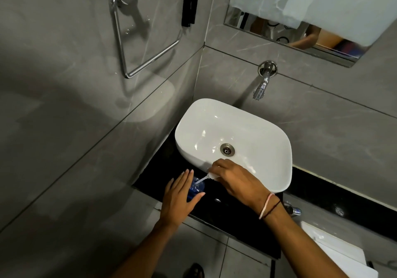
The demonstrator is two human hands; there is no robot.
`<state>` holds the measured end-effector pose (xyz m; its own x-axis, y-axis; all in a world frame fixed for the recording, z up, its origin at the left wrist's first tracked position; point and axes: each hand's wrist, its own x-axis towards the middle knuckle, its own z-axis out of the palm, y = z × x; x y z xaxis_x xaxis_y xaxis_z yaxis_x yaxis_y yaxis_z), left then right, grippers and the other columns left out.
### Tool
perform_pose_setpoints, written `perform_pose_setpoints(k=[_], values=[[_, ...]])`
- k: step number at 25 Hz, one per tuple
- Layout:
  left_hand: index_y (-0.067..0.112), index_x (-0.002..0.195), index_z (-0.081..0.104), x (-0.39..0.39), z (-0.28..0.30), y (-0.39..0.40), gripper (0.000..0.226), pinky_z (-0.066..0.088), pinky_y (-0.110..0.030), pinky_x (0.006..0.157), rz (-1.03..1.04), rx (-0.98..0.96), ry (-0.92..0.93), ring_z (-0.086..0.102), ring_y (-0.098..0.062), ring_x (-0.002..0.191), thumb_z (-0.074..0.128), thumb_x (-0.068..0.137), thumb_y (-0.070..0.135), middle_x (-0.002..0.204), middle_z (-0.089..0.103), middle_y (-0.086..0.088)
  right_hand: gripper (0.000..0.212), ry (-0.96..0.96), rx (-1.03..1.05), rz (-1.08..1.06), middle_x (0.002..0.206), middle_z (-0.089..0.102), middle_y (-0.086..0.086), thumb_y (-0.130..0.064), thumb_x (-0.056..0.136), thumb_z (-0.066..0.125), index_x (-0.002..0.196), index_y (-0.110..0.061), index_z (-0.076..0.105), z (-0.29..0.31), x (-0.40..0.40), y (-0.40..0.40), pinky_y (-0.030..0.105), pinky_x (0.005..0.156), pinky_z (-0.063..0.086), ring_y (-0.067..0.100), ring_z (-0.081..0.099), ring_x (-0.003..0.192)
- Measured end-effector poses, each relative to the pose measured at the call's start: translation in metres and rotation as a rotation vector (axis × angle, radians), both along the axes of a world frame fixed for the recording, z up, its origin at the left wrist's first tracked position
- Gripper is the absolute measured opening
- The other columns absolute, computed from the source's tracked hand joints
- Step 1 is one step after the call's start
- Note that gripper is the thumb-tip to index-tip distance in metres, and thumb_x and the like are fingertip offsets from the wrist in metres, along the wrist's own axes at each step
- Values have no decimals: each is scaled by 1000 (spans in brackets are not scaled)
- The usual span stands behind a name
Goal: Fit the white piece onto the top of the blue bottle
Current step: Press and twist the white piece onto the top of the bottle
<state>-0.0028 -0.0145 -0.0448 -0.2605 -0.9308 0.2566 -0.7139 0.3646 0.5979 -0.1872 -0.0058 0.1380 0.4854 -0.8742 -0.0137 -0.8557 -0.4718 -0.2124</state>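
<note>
Lowering white piece into blue bottle (tilted)

Most of the blue bottle is covered by the left hand, so its shape and label can't really be made out. The head of the white piece is buried under the right hand; only the thin tube is seen. The mirror is cut off by the top edge and partly draped. The foot is clipped at the bottom.
</note>
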Motion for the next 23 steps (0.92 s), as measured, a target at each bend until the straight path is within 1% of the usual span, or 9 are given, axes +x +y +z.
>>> perform_pose_setpoints(k=[3,6,10,13,16,19,20,21,23], values=[[11,145,47,2,-2,-1,80,39,-49,110,-5,-51,-53,42,-20,139,43,90,69,148,50,-6,39,112,9,34,116,65,12,-1,94,59,131,-11,56,-4,25,-12,37,74,54,28,61,102],[9,138,54,5,-2,-4,76,42,-50,108,-22,-108,-66,47,-22,135,39,94,68,142,56,-9,21,115,88,35,105,68,17,3,88,62,108,-4,64,-9,43,-26,30,65,41,32,65,93],[9,134,58,7,-2,-5,76,38,-49,109,-20,-110,-58,50,-19,133,34,95,70,138,60,-9,13,97,173,49,98,67,17,4,80,62,88,-4,69,-30,47,-39,39,68,53,31,63,90],[10,135,57,6,-4,-4,78,32,-46,110,-15,-96,-37,49,-20,133,33,94,72,139,59,-8,14,68,166,73,87,66,14,-1,85,62,77,-12,60,-46,45,-41,43,69,55,31,61,86],[9,136,56,5,-3,-4,80,37,-48,111,-12,-89,-30,49,-21,134,30,95,72,140,58,-8,9,63,165,2,96,69,13,-17,92,64,90,-9,67,-51,46,-40,40,73,55,31,65,92],[10,141,52,7,-5,-4,79,34,-45,112,-25,-103,-29,48,-19,135,26,97,70,145,54,-5,53,28,174,-201,113,70,6,-58,85,66,117,-16,63,-59,33,-32,38,80,57,24,65,103],[10,141,51,7,-5,-5,79,31,-44,111,-29,-110,-35,48,-19,135,25,97,69,146,53,-5,65,-79,226,-263,119,69,2,-59,79,72,128,-19,59,-62,27,-28,39,88,57,20,64,109],[10,141,51,7,-6,-5,78,30,-43,110,-26,-116,-41,48,-18,135,26,97,69,146,53,-5,71,-236,306,-317,123,68,0,-50,77,79,137,-21,56,-66,21,-23,39,97,56,16,63,115],[9,140,53,5,-5,-5,78,31,-43,109,-7,-128,-44,49,-18,134,29,97,70,144,55,-5,65,-493,418,-383,125,70,0,-18,81,84,140,-18,57,-74,17,-16,38,108,52,12,64,119]])
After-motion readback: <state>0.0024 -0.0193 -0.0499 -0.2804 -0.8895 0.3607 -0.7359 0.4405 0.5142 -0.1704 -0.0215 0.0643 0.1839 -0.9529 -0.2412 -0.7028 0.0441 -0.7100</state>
